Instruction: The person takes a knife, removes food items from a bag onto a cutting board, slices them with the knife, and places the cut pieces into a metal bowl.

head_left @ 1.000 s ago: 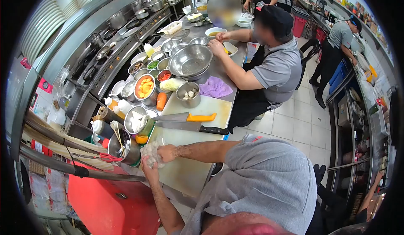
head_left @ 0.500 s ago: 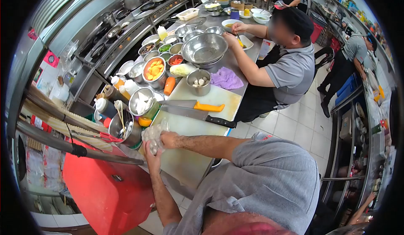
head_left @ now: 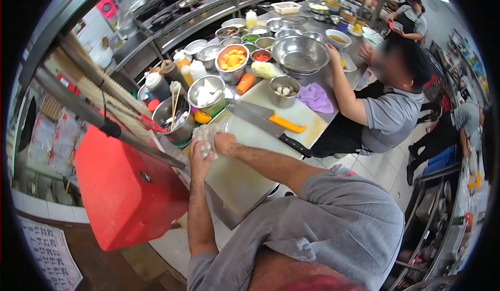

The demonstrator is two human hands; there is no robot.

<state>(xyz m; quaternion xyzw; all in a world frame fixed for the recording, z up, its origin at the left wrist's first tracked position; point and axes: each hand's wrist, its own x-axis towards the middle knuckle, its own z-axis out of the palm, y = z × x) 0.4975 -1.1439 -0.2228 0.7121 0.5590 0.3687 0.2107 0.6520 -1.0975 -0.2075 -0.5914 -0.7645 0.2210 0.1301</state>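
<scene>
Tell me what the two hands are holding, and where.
A clear bag of pale pieces: the left hand grips its near end, the right hand its right side.

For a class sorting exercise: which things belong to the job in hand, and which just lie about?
Probably in use:
clear bag, in left hand and right hand
cutting board

Apparently lying about:
yellow-handled knife
black-handled knife
purple cloth
carrot

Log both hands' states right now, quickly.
Left hand: closed on the clear bag of pale pieces.
Right hand: closed on the same bag's side.
</scene>
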